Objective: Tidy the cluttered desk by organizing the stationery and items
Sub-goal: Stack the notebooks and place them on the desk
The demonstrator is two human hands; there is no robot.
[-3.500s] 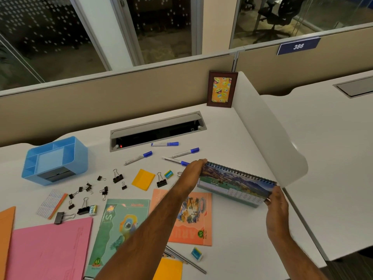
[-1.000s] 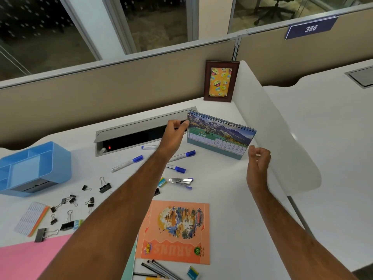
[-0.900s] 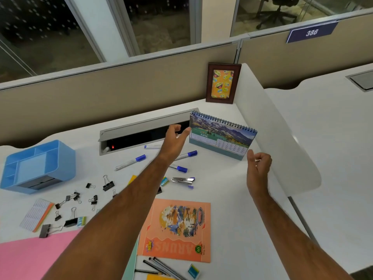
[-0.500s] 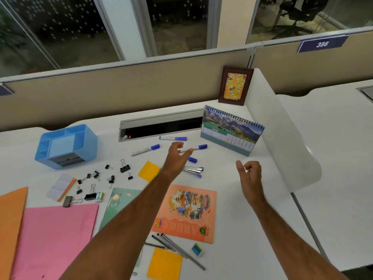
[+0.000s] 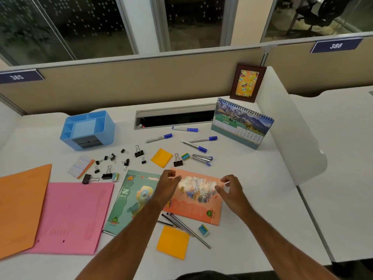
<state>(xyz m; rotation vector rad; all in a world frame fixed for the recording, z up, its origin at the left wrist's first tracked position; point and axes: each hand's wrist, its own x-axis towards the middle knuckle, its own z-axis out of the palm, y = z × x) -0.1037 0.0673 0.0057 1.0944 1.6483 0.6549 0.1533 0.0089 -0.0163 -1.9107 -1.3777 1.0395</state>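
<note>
Both hands hover over the orange notebook (image 5: 198, 201), which lies flat on the worktop (image 5: 252, 229) directly in front of the person. The left hand (image 5: 168, 183) is at the notebook's far left corner; the right hand (image 5: 229, 188) is at its far right corner. The fingers of each hand are loosely curled and spread, with thumb and forefinger apart. Motion blur hides whether any fingertip touches the cover, and neither grip appears closed on it.

The notebook's far edge runs left to right between the two hands, so each hand is about equally near its own corner. The cover lies just beyond and below both grips. Its left edge lies against or just over the green notebook (image 5: 134, 201). Its near edge lies just beside a bundle of pencils (image 5: 181, 224).

Judgement: the step in hand is a two-handed pickup of the orange notebook by its far corners. The move calls for both grips to descend and pinch the far edge together.

Other task items are well apart from the hands: four blue-capped markers (image 5: 159, 137), scattered binder clips (image 5: 139, 152), a stapler (image 5: 202, 158) and the blue desk organizer (image 5: 88, 129). The desk calendar (image 5: 242, 123) stands upright at the far right.
</note>
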